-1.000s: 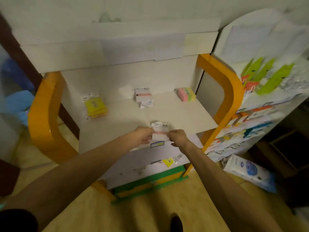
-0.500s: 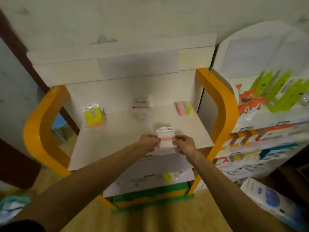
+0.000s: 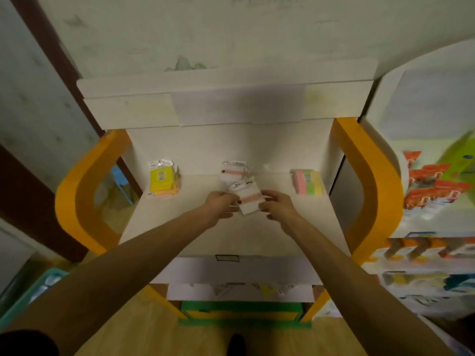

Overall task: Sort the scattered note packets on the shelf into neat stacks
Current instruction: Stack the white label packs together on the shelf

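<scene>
A person stands at a white shelf (image 3: 180, 227) with orange side frames (image 3: 84, 191), both bare arms stretched forward. The left hand (image 3: 221, 205) and right hand (image 3: 276, 205) hold one clear note packet (image 3: 248, 199) with a pink band between them, each pinching an opposite edge with curled fingers. Compared with a second ago, the packet has travelled from the front edge of the shelf toward the middle and is now raised above the surface, tilted, its printed header pointing toward the back. The hands have moved deeper in with it.

Just behind the held packet, close to the back wall, lies a second pink-banded packet (image 3: 234, 170); the held one partly overlaps it from this angle, and whether the two touch cannot be told. At the back left sits a yellow packet (image 3: 162, 177) on top of an orange-pink one (image 3: 164, 193). At the back right rests a block of pink, green and yellow notes (image 3: 307, 182), well apart from the hands.

To the right stands a display rack (image 3: 434, 201) crowded with orange and green packaged goods, blurred. A teal basket (image 3: 46, 283) shows at lower left on the wooden floor. Below the shelf a lower white board carries small labels, too blurred to read.
</scene>
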